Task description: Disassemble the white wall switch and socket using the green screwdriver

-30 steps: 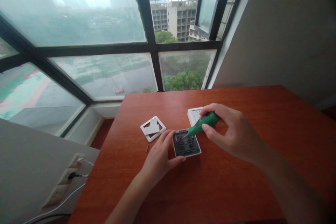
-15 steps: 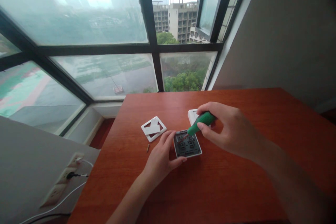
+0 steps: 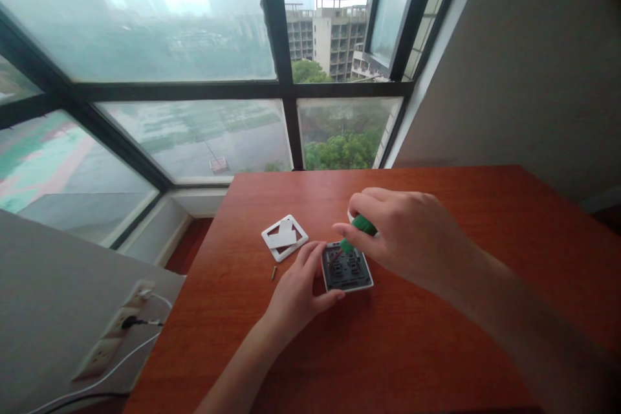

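A dark grey socket module [image 3: 347, 269] with a white rim lies on the reddish wooden table [image 3: 436, 336]. My left hand [image 3: 297, 295] grips its left edge between fingers and thumb. My right hand [image 3: 405, 237] is closed round a green-handled screwdriver [image 3: 356, 231], whose tip points down into the module's upper left part. A second white socket plate lies behind my right hand, almost wholly hidden by it.
A white square frame [image 3: 284, 237] with a loose white piece on it lies left of the module. A small screw [image 3: 274, 272] rests near the table's left edge. A wall socket strip [image 3: 114, 331] with a plugged cable sits lower left. Windows stand behind the table.
My right hand has shifted left and rolled over the screwdriver, now hiding most of the green handle and the white plate behind it. The left hand and module have stayed put.
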Demonstrator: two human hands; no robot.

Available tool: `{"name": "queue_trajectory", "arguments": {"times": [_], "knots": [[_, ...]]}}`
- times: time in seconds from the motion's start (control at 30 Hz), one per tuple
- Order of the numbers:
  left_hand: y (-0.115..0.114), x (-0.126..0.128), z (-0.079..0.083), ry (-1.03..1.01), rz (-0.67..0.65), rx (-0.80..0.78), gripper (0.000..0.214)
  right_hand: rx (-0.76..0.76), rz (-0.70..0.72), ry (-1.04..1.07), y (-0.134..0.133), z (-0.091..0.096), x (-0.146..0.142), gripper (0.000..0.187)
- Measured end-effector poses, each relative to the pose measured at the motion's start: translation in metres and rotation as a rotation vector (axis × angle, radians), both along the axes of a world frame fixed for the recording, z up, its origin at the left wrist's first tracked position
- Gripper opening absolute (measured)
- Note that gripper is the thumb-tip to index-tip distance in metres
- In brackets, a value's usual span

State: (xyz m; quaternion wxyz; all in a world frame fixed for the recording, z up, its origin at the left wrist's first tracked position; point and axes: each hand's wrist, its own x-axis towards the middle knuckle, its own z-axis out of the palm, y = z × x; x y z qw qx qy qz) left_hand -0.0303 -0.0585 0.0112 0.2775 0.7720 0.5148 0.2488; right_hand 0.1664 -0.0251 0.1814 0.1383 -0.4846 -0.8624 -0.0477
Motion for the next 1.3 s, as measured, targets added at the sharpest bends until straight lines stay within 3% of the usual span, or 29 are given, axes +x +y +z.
{"name": "queue_trajectory", "arguments": {"times": [0.1,0.3,0.63,0.7,0.77,0.83,0.87,1.03,1.13,1.17,1.3], "knots": [[0.000,0.000,0.000,0.005,0.004,0.014,0.083,0.006,-0.012,-0.067,0.002,0.005,-0.012,0.034],[-0.001,0.001,0.003,0.030,0.022,0.022,0.078,-0.090,0.200,0.026,0.006,0.007,-0.030,0.014],[0.000,0.001,0.002,0.024,0.007,0.024,0.075,-0.324,0.523,0.232,0.011,0.014,-0.013,0.046],[0.000,0.000,0.002,0.020,0.001,0.029,0.077,-0.267,0.458,0.224,0.010,0.013,-0.016,0.042],[0.001,0.000,0.003,0.017,-0.006,0.027,0.079,-0.153,0.254,0.137,0.008,0.012,-0.022,0.028],[0.001,0.000,0.003,0.010,-0.016,0.016,0.080,-0.058,0.067,0.010,0.007,0.012,-0.028,0.029],[0.001,0.000,0.004,0.007,-0.020,0.011,0.079,-0.037,0.042,-0.043,0.006,0.013,-0.030,0.031],[0.001,0.000,0.004,0.016,0.004,0.017,0.080,-0.136,0.354,-0.075,0.010,0.021,-0.026,0.015],[0.001,0.000,0.004,0.006,0.000,0.026,0.082,-0.226,0.445,0.009,0.013,0.021,-0.020,0.037],[0.001,0.000,0.003,0.002,-0.003,0.028,0.082,-0.222,0.403,0.026,0.014,0.020,-0.019,0.039],[0.001,0.000,0.002,-0.015,-0.003,0.008,0.083,-0.062,0.013,-0.106,0.017,0.017,-0.021,0.031]]}}
